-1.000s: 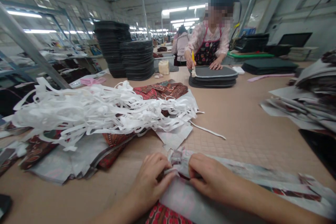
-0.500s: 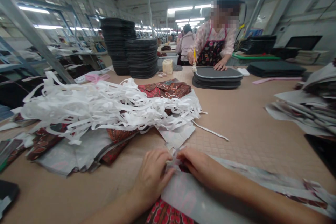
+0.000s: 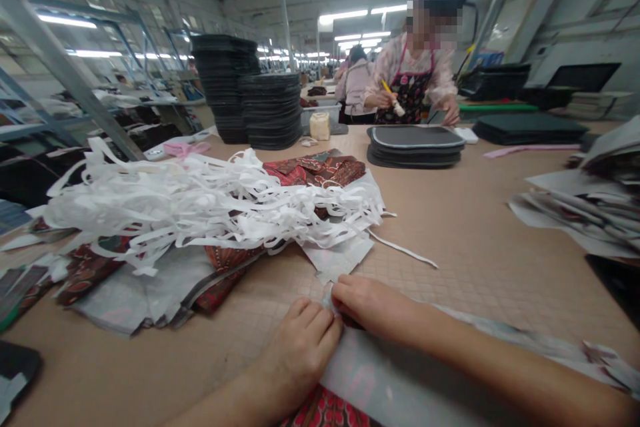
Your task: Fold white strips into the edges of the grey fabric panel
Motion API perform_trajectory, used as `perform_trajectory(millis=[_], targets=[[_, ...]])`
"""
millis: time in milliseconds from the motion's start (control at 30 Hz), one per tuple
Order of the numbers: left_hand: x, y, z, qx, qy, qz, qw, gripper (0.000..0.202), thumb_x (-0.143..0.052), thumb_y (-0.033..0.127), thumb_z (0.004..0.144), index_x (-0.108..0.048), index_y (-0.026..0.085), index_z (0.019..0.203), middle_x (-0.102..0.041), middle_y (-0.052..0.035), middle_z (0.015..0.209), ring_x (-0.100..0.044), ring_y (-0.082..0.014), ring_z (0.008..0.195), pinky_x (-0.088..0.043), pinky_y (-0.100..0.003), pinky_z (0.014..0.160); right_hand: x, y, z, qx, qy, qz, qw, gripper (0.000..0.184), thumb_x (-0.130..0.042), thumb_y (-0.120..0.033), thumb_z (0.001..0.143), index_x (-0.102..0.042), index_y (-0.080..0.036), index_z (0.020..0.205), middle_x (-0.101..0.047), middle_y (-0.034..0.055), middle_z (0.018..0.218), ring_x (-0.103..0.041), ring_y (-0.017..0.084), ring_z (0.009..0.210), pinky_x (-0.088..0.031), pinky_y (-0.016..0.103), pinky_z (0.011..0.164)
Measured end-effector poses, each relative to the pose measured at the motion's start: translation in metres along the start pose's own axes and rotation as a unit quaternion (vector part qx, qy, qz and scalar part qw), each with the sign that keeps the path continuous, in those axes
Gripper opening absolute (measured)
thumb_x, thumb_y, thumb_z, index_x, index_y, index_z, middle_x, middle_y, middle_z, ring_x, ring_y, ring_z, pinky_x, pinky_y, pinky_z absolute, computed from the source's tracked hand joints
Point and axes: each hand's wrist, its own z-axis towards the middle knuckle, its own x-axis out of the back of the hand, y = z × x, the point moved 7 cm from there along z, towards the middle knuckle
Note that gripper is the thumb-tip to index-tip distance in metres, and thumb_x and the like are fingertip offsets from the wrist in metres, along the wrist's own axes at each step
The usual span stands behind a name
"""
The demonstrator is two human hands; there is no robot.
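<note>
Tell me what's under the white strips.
Patterned cloth and grey sheets poke out from beneath the white strips. The heap covers its own middle, so whether anything else lies there cannot be seen.

No legible text. Pink marks (image 3: 364, 383) on the grey sheet (image 3: 415, 383) in front — blurred, cannot tell if letters or figures. Fainter pink marks (image 3: 114, 315) low on the grey cloth (image 3: 145, 290) at left, likewise unreadable. Far back, high up, a small reddish strip (image 3: 314, 41) — too small to make out.
</note>
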Motion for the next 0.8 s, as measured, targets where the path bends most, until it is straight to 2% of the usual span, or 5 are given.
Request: perform_trajectory(millis=[200, 400, 500, 633, 800], targets=[[-0.001, 0.002, 0.004, 0.005, -0.026, 0.014, 1.0, 0.036, -0.023, 0.015, 0.096, -0.057, 0.006, 0.105, -0.057, -0.0081, 0.081, -0.048, -0.0215, 0.073, -0.042, -0.037, 0.067, 0.002, -0.005, 0.011, -0.014, -0.033, -0.076, 0.996, 0.013, -0.049, -0.003, 0.08, -0.052, -0.016, 0.083, -0.058, 0.0052, 0.078, -0.051, 0.016, 0.063, -0.033, 0.028, 0.053], [-0.007, -0.003, 0.003, 0.036, -0.063, 0.01, 0.997, 0.032, -0.027, 0.015, 0.096, -0.058, 0.01, 0.1, -0.058, -0.0078, 0.082, -0.049, -0.0218, 0.073, -0.042, -0.037, 0.067, 0.008, -0.003, 0.0, -0.057, 0.017, -0.08, 0.995, 0.017, -0.055, -0.005, 0.077, -0.051, -0.016, 0.089, -0.058, 0.0063, 0.086, -0.052, 0.017, 0.067, -0.037, 0.029, 0.055], [-0.004, -0.002, 0.005, 0.03, -0.055, 0.029, 0.998, 0.033, -0.026, 0.013, 0.096, -0.058, 0.011, 0.102, -0.061, -0.009, 0.096, -0.052, -0.0222, 0.084, -0.04, -0.038, 0.076, 0.004, -0.011, -0.028, -0.03, 0.053, -0.067, 0.996, 0.013, -0.049, -0.005, 0.085, -0.053, -0.016, 0.091, -0.057, 0.0063, 0.091, -0.052, 0.019, 0.076, -0.042, 0.029, 0.065], [0.002, 0.001, 0.0, -0.014, -0.019, 0.059, 0.998, 0.035, -0.026, 0.009, 0.095, -0.059, 0.014, 0.107, -0.063, -0.0056, 0.112, -0.051, -0.0211, 0.101, -0.032, -0.036, 0.091, 0.004, -0.026, -0.087, -0.002, 0.046, -0.119, 0.992, 0.018, -0.051, -0.009, 0.087, -0.055, -0.012, 0.104, -0.058, 0.0103, 0.099, -0.051, 0.023, 0.085, -0.044, 0.036, 0.077], [-0.002, -0.012, -0.001, -0.119, -0.002, 0.081, 0.99, 0.027, -0.036, 0.019, 0.091, -0.061, 0.02, 0.103, -0.066, -0.0026, 0.102, -0.056, -0.0207, 0.091, -0.033, -0.036, 0.084, 0.028, -0.019, -0.172, -0.107, 0.049, -0.149, 0.982, 0.019, -0.049, -0.007, 0.086, -0.057, -0.01, 0.103, -0.059, 0.0115, 0.096, -0.051, 0.023, 0.085, -0.045, 0.036, 0.077]])
